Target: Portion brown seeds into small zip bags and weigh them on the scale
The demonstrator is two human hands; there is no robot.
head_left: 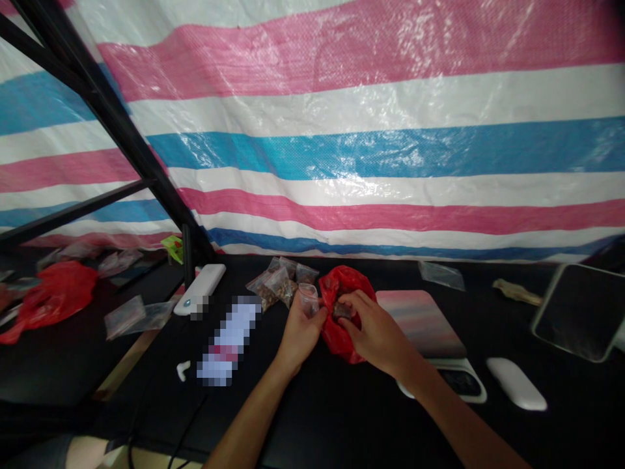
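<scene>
"Where's the clear bag [309,298]?"

"In the left hand [301,333], pinched between thumb and fingers. Its length runs roughly away from the person, with what looks like the mouth at the far end."

"And the right hand [377,327]?"

"Thumb and fingertips drawn together on a brown clump [342,311], at the opening of the red bag [347,350]. How hard they press, I cannot tell."

"Which way does the clump lie from the left fingers, then?"

"Just to their right, a little nearer the person than the clear bag's mouth — a short sideways gap, with the red bag's edge in it. The right hand is the nearer one; it has the clump."

"Is the clump longer one way?"

"Too shaded to say from here."

"What else is close?"

"The filled bags [279,281] lie beyond the left hand, slightly left. The scale [477,383] sits off to the right — partly behind the right forearm, with a pink panel [420,322] at its far side."
</scene>
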